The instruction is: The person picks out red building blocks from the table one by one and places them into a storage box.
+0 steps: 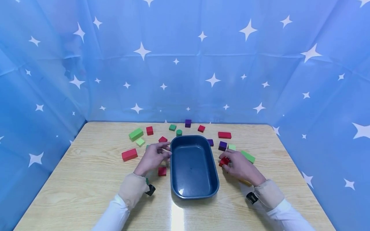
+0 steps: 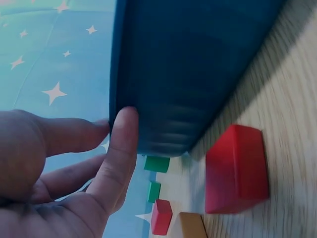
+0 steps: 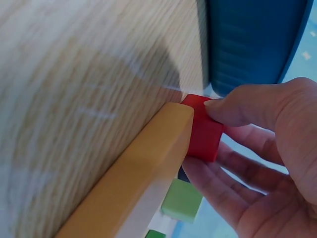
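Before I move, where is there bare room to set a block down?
The blue tray is bare inside. So is the table between left sleeve and left edge, and nearside of the tray. Crowded: blocks beyond the tray's far rim, and around the right hand pinching a red block.
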### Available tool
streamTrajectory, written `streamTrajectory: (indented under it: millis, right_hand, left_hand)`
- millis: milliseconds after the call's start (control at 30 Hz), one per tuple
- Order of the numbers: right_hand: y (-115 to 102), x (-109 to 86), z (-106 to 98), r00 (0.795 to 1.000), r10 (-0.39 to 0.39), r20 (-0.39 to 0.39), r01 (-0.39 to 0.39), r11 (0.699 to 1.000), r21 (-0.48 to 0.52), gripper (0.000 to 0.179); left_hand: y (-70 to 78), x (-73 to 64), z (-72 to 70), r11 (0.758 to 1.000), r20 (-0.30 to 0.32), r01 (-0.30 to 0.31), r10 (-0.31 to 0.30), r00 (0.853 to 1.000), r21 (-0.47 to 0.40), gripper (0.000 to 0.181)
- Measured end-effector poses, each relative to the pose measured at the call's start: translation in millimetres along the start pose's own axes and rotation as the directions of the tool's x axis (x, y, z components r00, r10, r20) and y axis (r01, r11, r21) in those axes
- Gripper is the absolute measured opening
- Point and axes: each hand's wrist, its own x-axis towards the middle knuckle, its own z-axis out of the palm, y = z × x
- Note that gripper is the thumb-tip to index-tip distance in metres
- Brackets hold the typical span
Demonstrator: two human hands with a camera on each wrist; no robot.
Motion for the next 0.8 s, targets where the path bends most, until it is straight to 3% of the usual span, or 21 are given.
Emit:
streamTrajectory:
  millis: [200, 500, 800]
  right_hand:
    - [1.9, 1.6, -0.4, 1.000, -0.002, 0.003, 0.002, 1.000, -0.014, 0.025]
    - [1.8, 0.4, -0.9, 0.998, -0.050, -0.025, 0.049, 0.998, -0.029, 0.024]
    - [0.5, 0.8, -2.3, 1.000, -0.027, -0.006, 0.027, 0.999, -0.038, 0.025]
  left_hand:
    - [0.8, 0.7, 0.6, 0.995, 0.006, 0.049, -0.049, 0.999, -0.081, 0.044]
    - [-1.6, 0.1, 2.1, 0.964, 0.023, 0.102, -0.099, 0.995, -0.246, 0.043]
    - [0.4, -0.1, 3.5, 0.964, 0.020, 0.122, -0.121, 0.992, -0.236, 0.041]
